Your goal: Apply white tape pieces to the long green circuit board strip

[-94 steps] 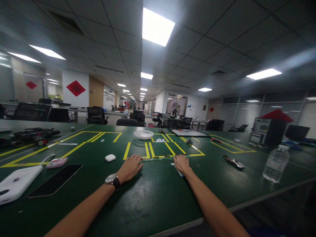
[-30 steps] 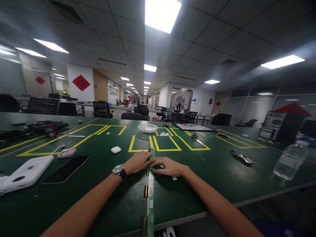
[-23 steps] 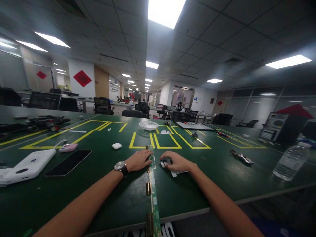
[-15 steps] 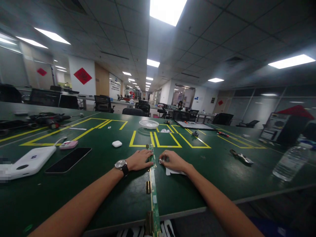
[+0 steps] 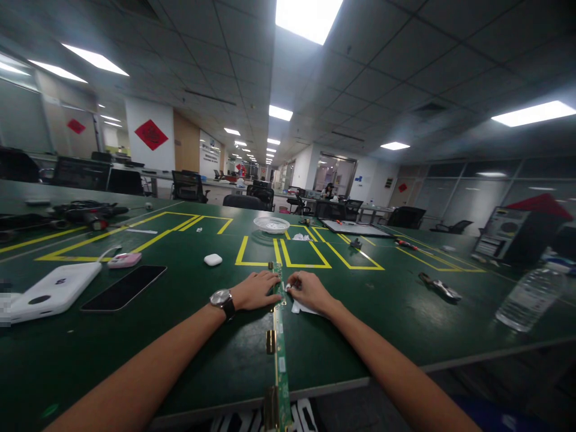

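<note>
A long, narrow green circuit board (image 5: 281,348) with gold flex tabs (image 5: 270,342) lies lengthwise before me and passes over the table's near edge. My left hand (image 5: 256,291), with a watch at the wrist, lies with stretched fingers on the board's far part, thumb apart from the others. Beside the board's right edge, my right hand (image 5: 310,292) is closed, its fingertips pinching a small white piece that looks like tissue. More white tissue (image 5: 306,309) shows beneath that hand. Whether the two white parts are one piece I cannot tell.
On the left lie a phone (image 5: 126,289), a white power bank (image 5: 56,291) and a white earbud case (image 5: 213,259). A white basket (image 5: 271,225) stands beyond my hands. To the right are a metal tool (image 5: 440,287) and a water bottle (image 5: 531,298).
My right hand has moved slightly left, closer to the board, and the white tissue under it has shifted left too. My left hand stays on the board.
</note>
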Motion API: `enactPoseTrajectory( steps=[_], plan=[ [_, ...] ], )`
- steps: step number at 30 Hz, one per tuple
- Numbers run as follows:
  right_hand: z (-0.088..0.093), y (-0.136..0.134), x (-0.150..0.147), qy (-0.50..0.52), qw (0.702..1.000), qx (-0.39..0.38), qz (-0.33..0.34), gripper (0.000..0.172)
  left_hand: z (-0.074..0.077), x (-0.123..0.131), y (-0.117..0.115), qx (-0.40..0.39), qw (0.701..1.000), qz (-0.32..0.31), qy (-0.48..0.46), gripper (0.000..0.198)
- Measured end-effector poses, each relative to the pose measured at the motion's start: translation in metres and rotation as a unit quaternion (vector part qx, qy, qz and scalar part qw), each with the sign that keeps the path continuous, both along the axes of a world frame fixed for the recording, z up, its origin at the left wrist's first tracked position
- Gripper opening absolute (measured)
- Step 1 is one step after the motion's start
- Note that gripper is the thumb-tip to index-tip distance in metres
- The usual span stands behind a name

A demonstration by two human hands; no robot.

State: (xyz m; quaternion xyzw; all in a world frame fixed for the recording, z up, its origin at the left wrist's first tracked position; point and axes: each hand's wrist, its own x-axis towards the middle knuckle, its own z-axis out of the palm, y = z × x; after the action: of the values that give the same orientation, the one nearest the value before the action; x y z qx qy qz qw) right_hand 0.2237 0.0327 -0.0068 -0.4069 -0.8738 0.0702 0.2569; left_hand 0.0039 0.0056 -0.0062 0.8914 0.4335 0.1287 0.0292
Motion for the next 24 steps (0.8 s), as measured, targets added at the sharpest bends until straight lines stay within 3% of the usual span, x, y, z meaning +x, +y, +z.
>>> enactPoseTrajectory(
  steps=[8, 17, 24],
  plan=[
    [0.001, -0.002, -0.002, -0.009, 1.000, 0.024, 0.007, 0.015, -0.005, -0.002, 0.004, -0.001, 1.000, -0.010, -0.015, 0.056],
    [0.005, 0.006, 0.004, -0.026, 0.995, 0.025, 0.097, 0.007, -0.006, -0.008, 0.012, -0.060, 0.996, -0.059, -0.014, 0.055],
    [0.003, 0.009, 0.005, 0.000, 0.993, 0.004, 0.117, 0.005, -0.003, -0.009, 0.011, -0.066, 0.996, -0.063, -0.008, 0.054]
  ],
)
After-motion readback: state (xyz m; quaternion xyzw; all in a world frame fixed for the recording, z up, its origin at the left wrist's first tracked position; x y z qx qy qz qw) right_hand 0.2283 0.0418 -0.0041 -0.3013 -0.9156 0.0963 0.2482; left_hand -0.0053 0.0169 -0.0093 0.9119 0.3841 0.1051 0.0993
